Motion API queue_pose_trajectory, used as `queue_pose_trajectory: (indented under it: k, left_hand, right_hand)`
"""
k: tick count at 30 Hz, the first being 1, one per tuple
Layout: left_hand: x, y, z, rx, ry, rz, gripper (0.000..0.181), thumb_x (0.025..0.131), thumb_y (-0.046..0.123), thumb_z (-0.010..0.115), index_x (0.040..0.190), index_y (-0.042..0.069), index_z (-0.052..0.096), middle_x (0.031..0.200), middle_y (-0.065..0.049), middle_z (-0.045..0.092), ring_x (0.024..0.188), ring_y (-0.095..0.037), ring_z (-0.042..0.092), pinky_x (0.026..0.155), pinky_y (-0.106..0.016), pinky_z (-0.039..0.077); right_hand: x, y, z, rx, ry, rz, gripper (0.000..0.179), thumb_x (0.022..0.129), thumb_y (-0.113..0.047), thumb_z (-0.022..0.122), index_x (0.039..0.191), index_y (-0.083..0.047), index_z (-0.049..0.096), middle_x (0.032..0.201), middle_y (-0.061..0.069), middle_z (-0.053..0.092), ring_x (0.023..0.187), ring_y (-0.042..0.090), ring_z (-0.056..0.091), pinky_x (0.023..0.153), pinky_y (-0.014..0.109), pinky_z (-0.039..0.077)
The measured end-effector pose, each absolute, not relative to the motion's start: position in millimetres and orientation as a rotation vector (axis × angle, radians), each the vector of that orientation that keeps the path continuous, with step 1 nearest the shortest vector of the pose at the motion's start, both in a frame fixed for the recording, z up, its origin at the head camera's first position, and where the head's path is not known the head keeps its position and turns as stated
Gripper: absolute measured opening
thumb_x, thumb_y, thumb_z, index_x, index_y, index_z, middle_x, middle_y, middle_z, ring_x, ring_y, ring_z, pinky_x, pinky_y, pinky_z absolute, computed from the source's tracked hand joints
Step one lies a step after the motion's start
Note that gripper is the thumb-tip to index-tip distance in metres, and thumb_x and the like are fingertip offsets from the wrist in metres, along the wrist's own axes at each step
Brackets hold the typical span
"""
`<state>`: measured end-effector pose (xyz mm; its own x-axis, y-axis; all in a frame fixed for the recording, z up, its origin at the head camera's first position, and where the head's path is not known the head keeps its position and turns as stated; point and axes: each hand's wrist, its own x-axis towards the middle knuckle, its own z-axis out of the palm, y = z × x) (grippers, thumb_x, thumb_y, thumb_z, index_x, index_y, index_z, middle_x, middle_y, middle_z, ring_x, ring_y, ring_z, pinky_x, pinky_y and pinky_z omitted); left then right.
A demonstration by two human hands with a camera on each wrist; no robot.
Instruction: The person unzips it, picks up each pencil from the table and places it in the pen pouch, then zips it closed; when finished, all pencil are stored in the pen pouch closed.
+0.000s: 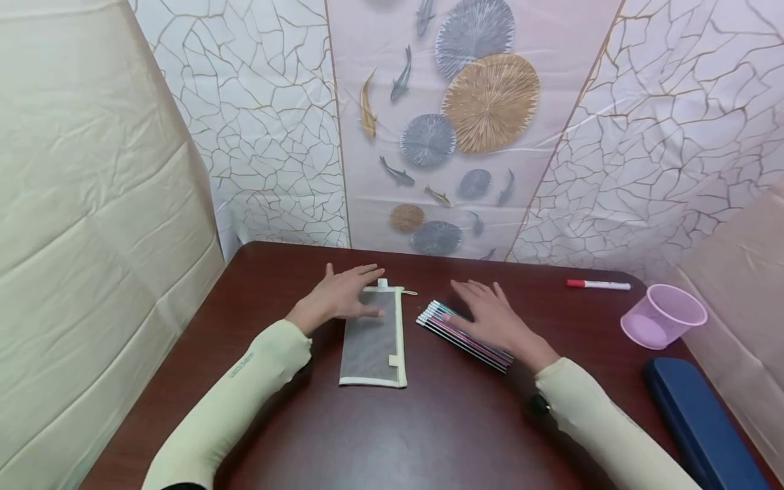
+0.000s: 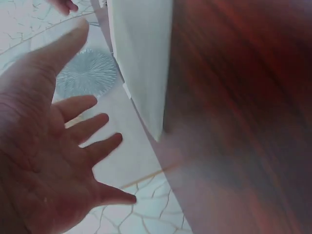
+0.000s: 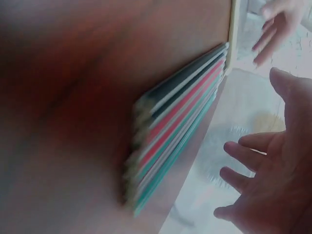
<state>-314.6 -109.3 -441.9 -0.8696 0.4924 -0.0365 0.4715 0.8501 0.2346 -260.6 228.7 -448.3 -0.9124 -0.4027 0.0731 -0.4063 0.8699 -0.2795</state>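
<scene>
A mesh zipper pouch (image 1: 371,340) with pale edging lies flat on the dark table, a small tag and a zipper pull at its far end. Over its upper left part hovers my left hand (image 1: 343,294), fingers spread and holding nothing. To the right of the pouch, several pencils (image 1: 453,329) lie side by side in a slanted row, white ends toward the pouch. My right hand (image 1: 493,318) hangs above them with its fingers apart, covering part of the row. In the right wrist view the pencils (image 3: 183,114) show black, red and green barrels, below the open palm.
At the far right lies a red-capped white marker (image 1: 597,284). A pink translucent cup (image 1: 663,316) stands near the right edge, and a dark blue case (image 1: 704,422) lies in front of it. Patterned cloth (image 1: 275,122) hangs behind the brown table (image 1: 429,435).
</scene>
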Motion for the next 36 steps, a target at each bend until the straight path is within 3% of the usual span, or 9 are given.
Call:
queue_pose_trajectory:
  k: [7,12,18,24,27,30,33,36]
  left_hand:
    - [-348,-76,-445,0.825,2.948,0.401,0.047,0.096,0.038,0.077,0.14,0.025,0.067,0.142,0.003,0.069,0.135,-0.022,0.063,0.124,-0.063,0.034]
    - [-365,-63,-441,0.787,2.896,0.451,0.028,0.097,0.028,0.078,0.125,0.022,0.076,0.124,0.003,0.076,0.116,-0.019,0.071,0.103,-0.045,0.055]
    - [-378,-61,-440,0.745,2.79,0.492,0.016,0.095,0.02,0.079,0.112,0.021,0.08,0.112,0.003,0.077,0.103,-0.016,0.072,0.093,-0.039,0.058]
    - [-383,-61,-441,0.761,2.744,0.545,0.008,0.092,0.014,0.081,0.099,0.02,0.081,0.103,0.004,0.077,0.093,-0.017,0.068,0.086,-0.036,0.057]
    - [-385,-62,-441,0.751,2.723,0.569,0.006,0.092,0.013,0.082,0.095,0.018,0.081,0.1,0.003,0.077,0.09,-0.017,0.067,0.083,-0.035,0.056]
    - [-386,-61,-442,0.749,2.708,0.578,0.005,0.091,0.013,0.082,0.094,0.017,0.082,0.098,0.003,0.077,0.088,-0.017,0.066,0.081,-0.034,0.055]
    - [-389,-60,-442,0.758,2.695,0.572,0.005,0.091,0.014,0.083,0.095,0.016,0.082,0.096,0.003,0.078,0.086,-0.016,0.065,0.081,-0.033,0.055]
    - [-390,-60,-439,0.762,2.68,0.564,0.006,0.091,0.015,0.083,0.097,0.015,0.082,0.097,0.002,0.078,0.086,-0.015,0.065,0.081,-0.032,0.054]
  right_hand:
    - [-286,182,-448,0.681,-3.032,0.363,0.054,0.1,-0.041,0.07,0.141,-0.007,0.064,0.138,0.015,0.067,0.136,0.035,0.058,0.124,0.062,0.033]
    - [-299,155,-448,0.654,-2.992,0.35,0.032,0.097,-0.026,0.076,0.124,-0.01,0.073,0.116,0.01,0.073,0.112,0.032,0.067,0.105,0.052,0.051]
    - [-307,132,-449,0.638,-2.944,0.401,0.02,0.092,-0.005,0.076,0.111,-0.007,0.077,0.107,0.012,0.074,0.104,0.033,0.068,0.093,0.052,0.056]
    - [-319,119,-457,0.51,-2.973,0.336,0.009,0.091,-0.005,0.075,0.096,-0.011,0.078,0.094,0.006,0.075,0.093,0.031,0.067,0.087,0.051,0.056]
    - [-323,116,-460,0.489,-2.974,0.306,0.018,0.091,-0.002,0.072,0.078,-0.015,0.071,0.076,0.0,0.069,0.084,0.029,0.065,0.083,0.051,0.055]
    - [-327,115,-462,0.494,-2.966,0.272,0.037,0.092,0.002,0.065,0.062,-0.017,0.054,0.058,-0.003,0.05,0.076,0.027,0.061,0.082,0.049,0.053]
    - [-330,114,-463,0.491,-2.971,0.231,0.049,0.094,0.001,0.061,0.056,-0.019,0.039,0.052,-0.004,0.034,0.072,0.025,0.057,0.085,0.049,0.05]
    - [-333,113,-463,0.492,-2.972,0.201,0.052,0.096,-0.001,0.062,0.055,-0.02,0.036,0.049,-0.005,0.034,0.073,0.024,0.056,0.09,0.05,0.048]
